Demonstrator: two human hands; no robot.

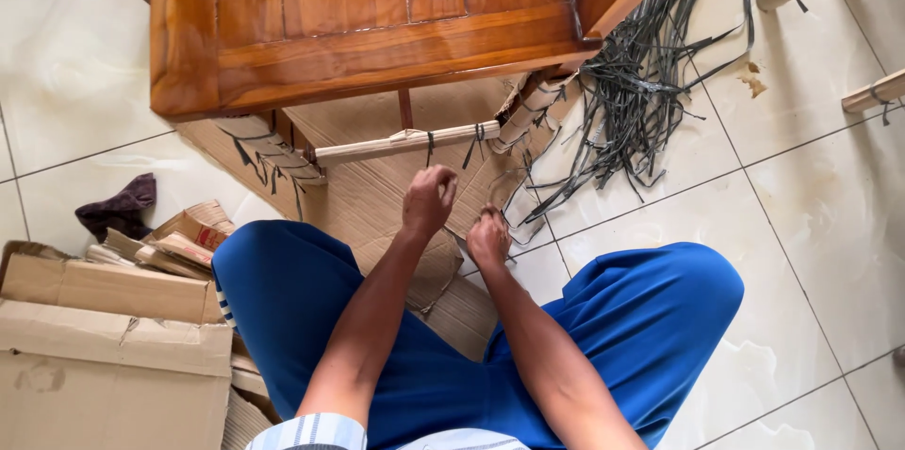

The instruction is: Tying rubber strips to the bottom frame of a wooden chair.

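Left hand [429, 200]: fist, grip closed, contents unseen | Right hand [488, 238]: curled grip, hold unclear | Near: wrapped rail [405, 141] (under wooden furniture [377, 16]), cardboard [377, 196], black straps [641, 82].

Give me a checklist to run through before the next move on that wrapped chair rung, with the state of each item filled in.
1. Left hand closed in a fist just below the wrapped rung: ok; what it grips, cannot tell.
2. Right hand low by the cardboard sheet, fingers curled: ok; whether it holds a strap, cannot tell.
3. Rung still wrapped, with dark straps around it: not ok, wrapping not off.
4. Wooden chair standing on the cardboard sheet: ok.
5. Pile of cut straps lies on the tiles to the right, apart from both hands: ok.
6. Any tool in hand: cannot tell.
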